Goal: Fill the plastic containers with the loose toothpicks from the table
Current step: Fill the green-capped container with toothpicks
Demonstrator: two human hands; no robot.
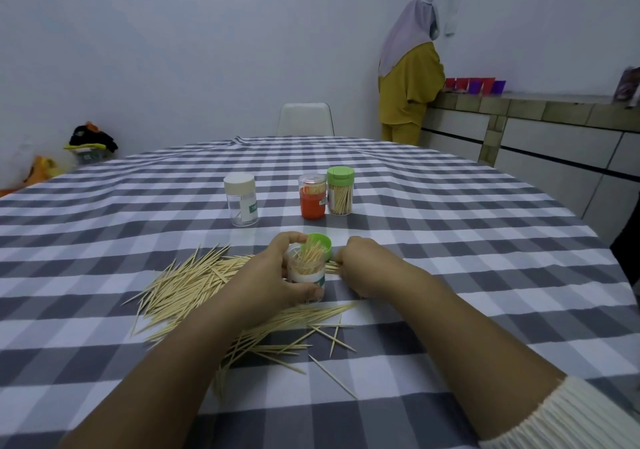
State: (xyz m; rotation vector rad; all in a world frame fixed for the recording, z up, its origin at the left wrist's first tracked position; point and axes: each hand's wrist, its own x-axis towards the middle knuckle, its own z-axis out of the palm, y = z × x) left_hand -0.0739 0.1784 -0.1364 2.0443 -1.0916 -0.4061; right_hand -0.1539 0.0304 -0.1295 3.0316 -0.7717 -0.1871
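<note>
Filling is under way, judged from the layout: loose toothpicks (194,286) lie scattered over the near part of the surface (450,240), thickest to the left of the hands, with a thinner fan reaching toward the near edge, one stray stick (332,376) closest of all. Sticks are pale wood, thin, pointed; long axes mostly run left-right or diagonal, flat on the checked cloth. Left hand (273,272): grip curled round the open container (306,268), thumb on its near side, fingers round the far side; the container stands roughly upright, clear wall with white and green label, partly filled with sticks standing on end. Green lid (320,242) sits tipped at its far rim. Right hand (363,261): just right of the container, fingers curled down onto a small bundle of sticks (332,265) lying between hand and container; whether it actually pinches them cannot be told. Bundle axis points left toward the container, so the right hand is nearer and would need to stand the sticks up to drop them in. Farther toward the middle: a white-lidded container (241,201), nearly empty; an orange container (312,196) touching a green-lidded container (340,190), which looks full.
</note>
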